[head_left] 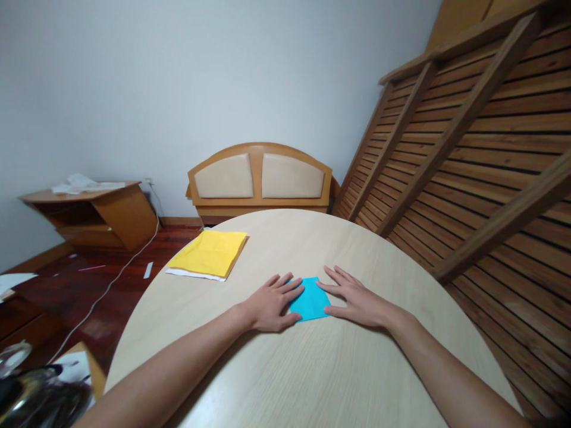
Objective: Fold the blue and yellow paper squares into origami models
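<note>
Hands lie flat and spread on a round table [312, 368]: the left hand [272, 303] presses the left edge of a folded blue paper [311, 301], the right hand [357, 302] its right edge, neither gripping it, the sheet pinned between them. A stack of yellow paper [209, 254] sits well beyond the left hand. Uneven pressure could probably let the sheet slide on the smooth top and skew the crease
</note>
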`<state>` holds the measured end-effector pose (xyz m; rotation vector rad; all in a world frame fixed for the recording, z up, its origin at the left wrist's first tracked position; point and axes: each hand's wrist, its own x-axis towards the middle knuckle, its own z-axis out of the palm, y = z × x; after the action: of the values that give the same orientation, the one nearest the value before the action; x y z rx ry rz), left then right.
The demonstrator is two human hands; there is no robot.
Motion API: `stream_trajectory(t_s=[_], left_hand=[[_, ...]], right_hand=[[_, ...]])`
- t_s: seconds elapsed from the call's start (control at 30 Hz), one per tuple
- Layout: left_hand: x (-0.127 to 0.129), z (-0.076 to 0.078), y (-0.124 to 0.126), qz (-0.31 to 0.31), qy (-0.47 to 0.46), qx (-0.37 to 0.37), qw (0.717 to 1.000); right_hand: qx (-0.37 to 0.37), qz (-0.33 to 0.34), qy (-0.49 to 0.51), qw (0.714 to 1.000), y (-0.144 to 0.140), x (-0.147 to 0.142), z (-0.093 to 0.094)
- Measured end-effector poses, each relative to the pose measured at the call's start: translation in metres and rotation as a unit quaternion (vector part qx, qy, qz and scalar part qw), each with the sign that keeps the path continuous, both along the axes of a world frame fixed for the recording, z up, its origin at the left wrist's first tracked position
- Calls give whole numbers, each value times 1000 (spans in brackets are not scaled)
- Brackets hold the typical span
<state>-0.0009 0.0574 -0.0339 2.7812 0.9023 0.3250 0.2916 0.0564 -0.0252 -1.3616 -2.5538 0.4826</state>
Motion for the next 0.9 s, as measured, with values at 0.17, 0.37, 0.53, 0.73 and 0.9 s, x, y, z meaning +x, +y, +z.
stream_trajectory(t_s=[0.17, 0.37, 0.53, 0.73, 0.9], left_hand=[[3, -4, 0, 45, 21, -8, 999], [5, -3, -2, 89, 33, -14, 995], [3, -1, -1, 38, 10, 5, 999], [2, 2, 0, -11, 7, 21, 1000], [3, 2, 0, -34, -19, 49, 998]], right_hand=[[51, 68, 3, 996, -6, -12, 14], [69, 81, 9, 994, -9, -26, 11], [77, 76, 17, 994, -4, -23, 5], [97, 108, 34, 989, -2, -24, 2], [99, 117, 46, 987, -4, -29, 4]])
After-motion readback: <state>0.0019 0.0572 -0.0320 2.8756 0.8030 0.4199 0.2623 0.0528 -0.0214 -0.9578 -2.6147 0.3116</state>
